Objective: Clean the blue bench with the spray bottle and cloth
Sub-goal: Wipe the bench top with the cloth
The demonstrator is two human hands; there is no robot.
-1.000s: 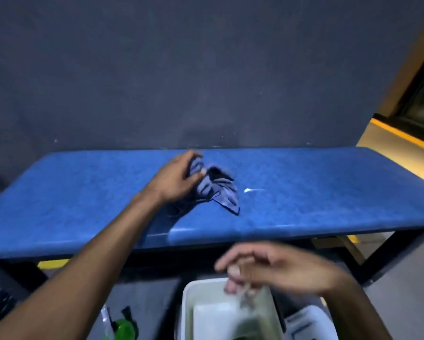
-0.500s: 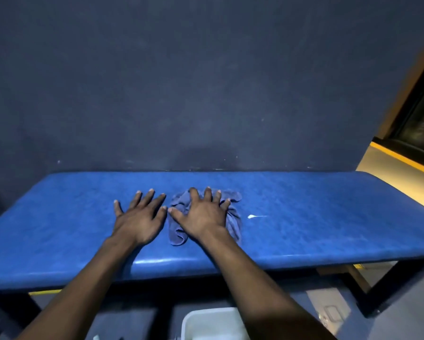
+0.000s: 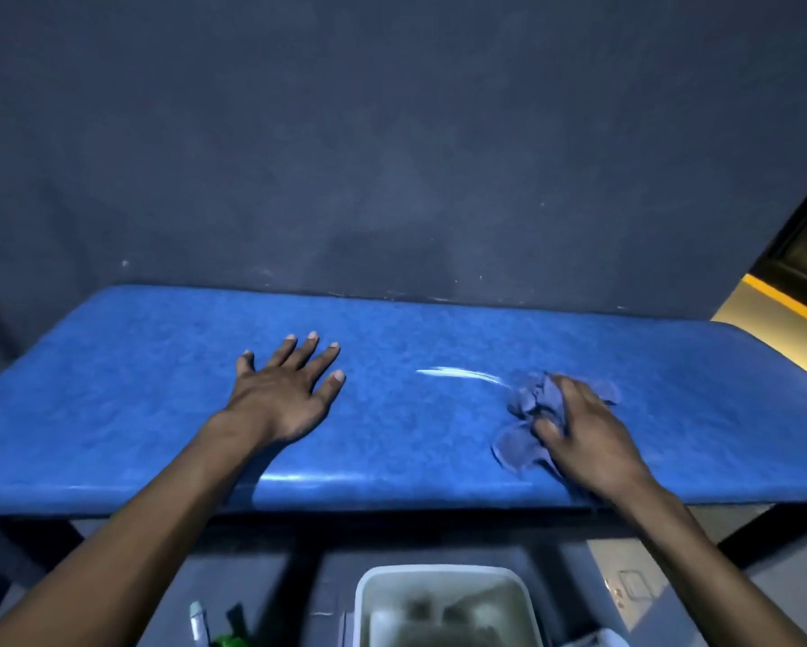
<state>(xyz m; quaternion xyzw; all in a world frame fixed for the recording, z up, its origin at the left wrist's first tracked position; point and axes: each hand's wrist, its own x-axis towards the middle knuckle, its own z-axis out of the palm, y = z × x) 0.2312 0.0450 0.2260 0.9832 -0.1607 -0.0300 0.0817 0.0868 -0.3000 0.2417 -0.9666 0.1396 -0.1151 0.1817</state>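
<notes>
The blue bench (image 3: 158, 380) runs across the view in front of a dark wall. My left hand (image 3: 284, 394) lies flat on its padded top, left of the middle, fingers spread and empty. My right hand (image 3: 583, 431) presses a crumpled blue-grey cloth (image 3: 527, 413) onto the bench's right part; the cloth bunches under the fingers and sticks out to the left and behind the hand. A wet shiny streak (image 3: 457, 375) curves across the surface just left of the cloth. A green-and-white bottle top (image 3: 226, 637) shows at the bottom edge; I cannot tell whether it is the spray bottle.
A white plastic bin (image 3: 368, 600) stands on the floor below the bench's front edge. The bench's black legs (image 3: 761, 534) show underneath. A yellow-edged step or doorway (image 3: 784, 305) lies at the far right.
My right hand has slid the cloth from the bench's middle toward the right, leaving a wet streak. My left hand stays flat on the bench. The view has tilted down slightly.
</notes>
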